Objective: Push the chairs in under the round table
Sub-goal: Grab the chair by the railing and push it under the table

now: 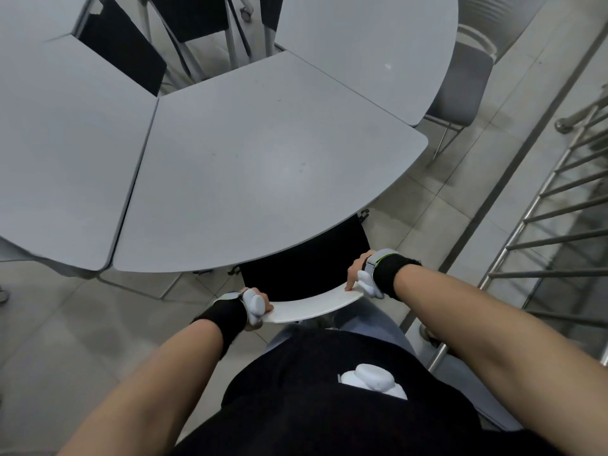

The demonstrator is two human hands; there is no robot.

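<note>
Right now both hands, left hand and right hand, clasp the chair's white backrest; its black seat sits partly under the bench.

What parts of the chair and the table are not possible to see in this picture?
- Chair legs and the front of the black seat: hidden under the round table, head view.
- Fingers of the left hand and right hand: mostly curled behind the white backrest.
- Grey chair at the right: partly covered by the tabletop.
- Table's far side: cut off by the top edge.
</note>
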